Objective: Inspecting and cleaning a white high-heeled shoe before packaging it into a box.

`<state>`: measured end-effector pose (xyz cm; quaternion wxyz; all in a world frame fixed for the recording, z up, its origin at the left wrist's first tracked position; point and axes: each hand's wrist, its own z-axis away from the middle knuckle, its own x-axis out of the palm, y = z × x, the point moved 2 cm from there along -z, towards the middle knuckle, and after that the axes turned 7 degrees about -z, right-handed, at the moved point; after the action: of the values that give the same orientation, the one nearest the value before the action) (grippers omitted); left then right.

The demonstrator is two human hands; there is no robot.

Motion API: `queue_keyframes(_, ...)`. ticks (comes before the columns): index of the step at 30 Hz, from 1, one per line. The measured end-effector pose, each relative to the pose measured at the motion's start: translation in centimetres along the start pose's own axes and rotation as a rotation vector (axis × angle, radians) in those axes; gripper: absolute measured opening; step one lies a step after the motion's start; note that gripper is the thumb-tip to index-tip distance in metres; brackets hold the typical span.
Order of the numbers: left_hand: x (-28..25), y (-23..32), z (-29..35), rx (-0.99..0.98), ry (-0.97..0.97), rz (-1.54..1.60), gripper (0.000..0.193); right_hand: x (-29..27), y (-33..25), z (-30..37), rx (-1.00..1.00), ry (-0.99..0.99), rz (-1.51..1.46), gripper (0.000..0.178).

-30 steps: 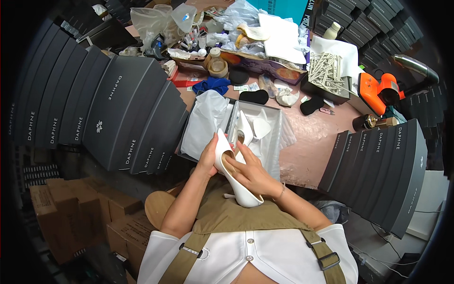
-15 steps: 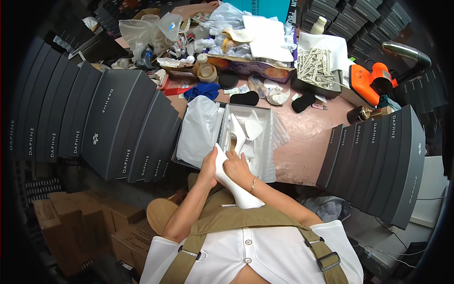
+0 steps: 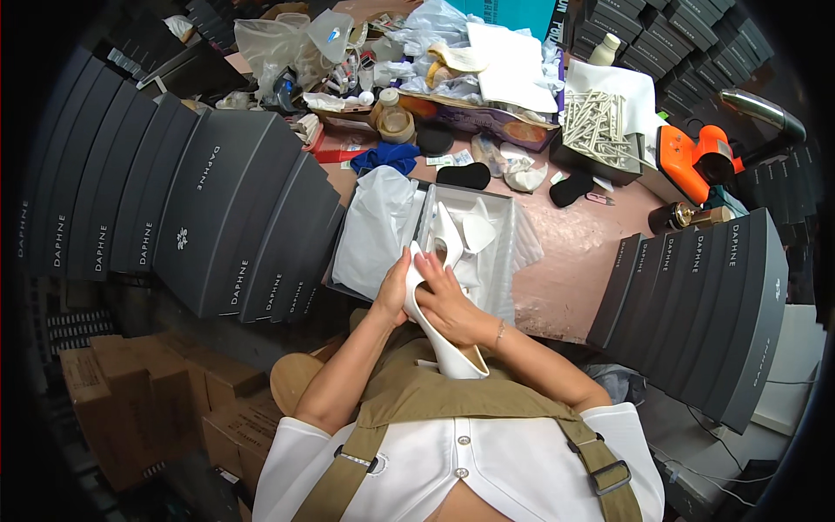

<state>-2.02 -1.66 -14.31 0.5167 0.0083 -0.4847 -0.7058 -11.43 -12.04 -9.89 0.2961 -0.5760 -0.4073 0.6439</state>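
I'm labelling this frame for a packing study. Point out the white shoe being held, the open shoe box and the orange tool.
white shoe [image 3: 452, 348], head view, on its side wall.
open shoe box [image 3: 507, 228], head view, on its right wall.
orange tool [image 3: 696, 161], head view, on its orange body.

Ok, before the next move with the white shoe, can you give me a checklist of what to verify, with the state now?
1. Both hands on the white shoe: ok, left hand and right hand grip it.
2. Open shoe box right ahead of the hands: ok.
3. Second white shoe lies in the box: ok.
4. White wrapping paper spread beside the box: ok.
5. Shoe surface clean: cannot tell.
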Motion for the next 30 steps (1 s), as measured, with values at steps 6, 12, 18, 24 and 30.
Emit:
queue_keyframes(6, 0.5, 2.3, -0.1, 0.073, -0.003, -0.085, 0.053, -2.4, -2.3, 4.8, 0.084, -0.144, -0.429, 0.048)
queue_keyframes(12, 0.4, -0.8, -1.6, 0.002, 0.103, -0.037, 0.051, 0.4, 0.8, -0.2, 0.073, -0.047, -0.145, 0.05)
queue_keyframes(18, -0.5, 0.8, 0.2, 0.045, 0.131, -0.201, 0.048, 2.4, 0.6, -2.0, 0.106, -0.026, -0.292, 0.048)
queue_keyframes(24, 1.2, 2.4, 1.5, 0.071, 0.027, -0.149, 0.042, -0.3, -3.0, 5.2, 0.009, -0.123, -0.559, 0.054)
queue_keyframes(30, 2.3, -0.1, 5.4, 0.126, 0.345, 0.203, 0.057, -0.7, -3.6, 7.2, -0.011, -0.039, -0.578, 0.039)
